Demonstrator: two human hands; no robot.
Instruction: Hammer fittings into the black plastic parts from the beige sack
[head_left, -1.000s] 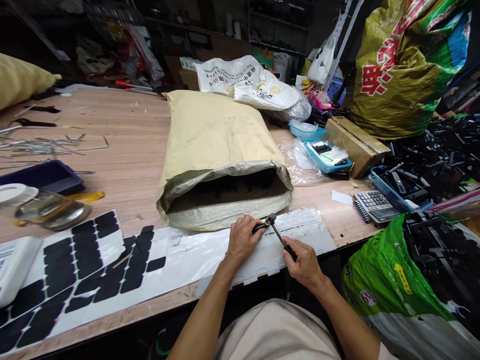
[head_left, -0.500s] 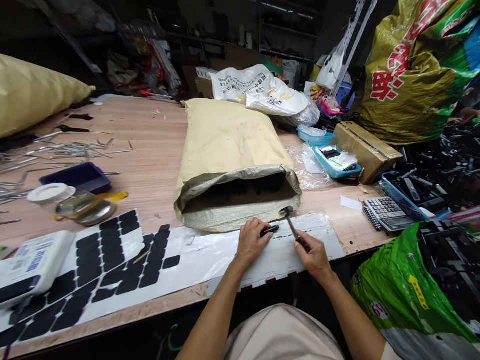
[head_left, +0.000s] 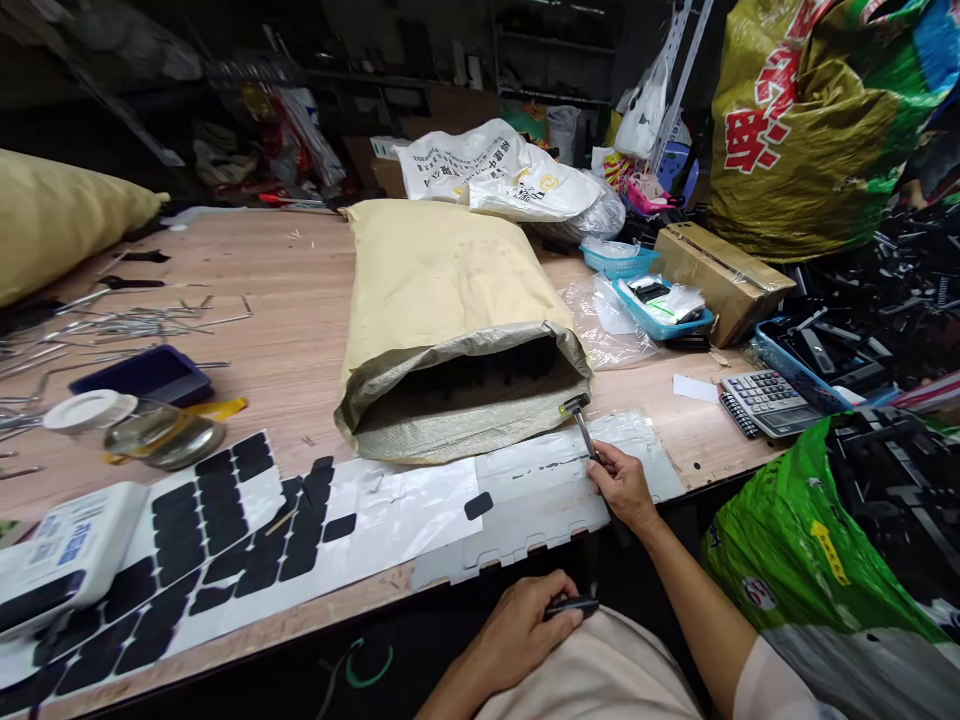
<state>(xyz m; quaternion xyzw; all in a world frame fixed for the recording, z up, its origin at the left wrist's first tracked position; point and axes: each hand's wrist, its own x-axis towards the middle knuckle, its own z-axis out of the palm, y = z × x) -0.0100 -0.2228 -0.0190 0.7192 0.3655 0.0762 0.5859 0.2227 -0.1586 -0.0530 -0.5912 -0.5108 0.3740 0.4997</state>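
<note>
Low in the head view, in front of my lap, my left hand point(head_left: 529, 622) is closed on a small black part point(head_left: 574, 605), which sticks out between thumb and fingers. My right hand point(head_left: 624, 486) grips a small hammer point(head_left: 583, 430) by its handle. The hammer's head is up and lies close to the mouth of a large pale yellow woven sack point(head_left: 450, 290). Below the hammer lies a scuffed white board point(head_left: 540, 475) with dark marks, at the table's front edge. White sheets with black rounded patches point(head_left: 178, 515) are spread to the left.
On the left are metal rods point(head_left: 150, 320), a dark blue tray point(head_left: 142, 376), a glass jar point(head_left: 169, 435) and a white packet point(head_left: 71, 550). To the right stand a calculator point(head_left: 772, 402), blue baskets point(head_left: 664, 308), a cardboard box point(head_left: 720, 280) and a green sack point(head_left: 780, 520) of black parts.
My left hand has moved down off the board toward my lap with the black part. My right hand has stayed over the board with the hammer. A black patch on the white sheet is now uncovered.
</note>
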